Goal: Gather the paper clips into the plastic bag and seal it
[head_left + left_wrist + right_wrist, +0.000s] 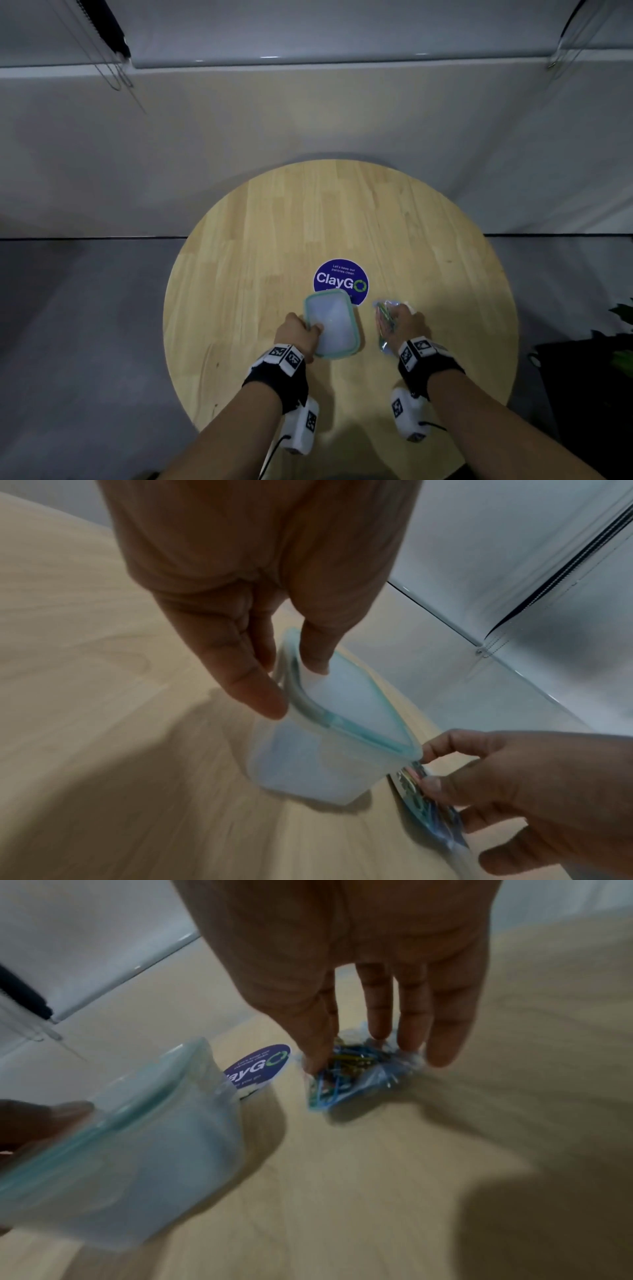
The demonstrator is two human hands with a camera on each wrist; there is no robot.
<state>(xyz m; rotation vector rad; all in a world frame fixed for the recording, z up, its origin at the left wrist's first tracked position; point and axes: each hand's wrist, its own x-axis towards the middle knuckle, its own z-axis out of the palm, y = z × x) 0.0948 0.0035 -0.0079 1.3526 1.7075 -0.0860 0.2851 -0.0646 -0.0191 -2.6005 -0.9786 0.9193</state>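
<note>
Holding on the left: the left hand grips a clear plastic container by its near rim, thumb inside the teal-edged lip, fingers outside, as the left wrist view shows.
Container state: it looks empty from the head view, tipped a little in the hand, lifted just off the round wooden table; I can't tell if any part touches the wood.
Middle ground: a purple ClayGo sticker lies on the table just beyond the container, its near edge hidden behind it.
Right side: the right hand presses down on the plastic bag, fingers nearly straight on top of it, thumb at the bag's left side; whether the thumb pinches the film is too blurred to call.
Paper clips: the paper clips sit bunched inside the bag, blue, yellow and green, under the fingertips.
Key relation: the bag lies directly under the right hand, well nearer to it than to the left, its long axis running roughly near to far alongside the container.
Seal: which end is the mouth, and whether it is closed, I cannot tell.
Judgement: gathering looks done; the left hand would need to set the container down to help close the bag.
</note>
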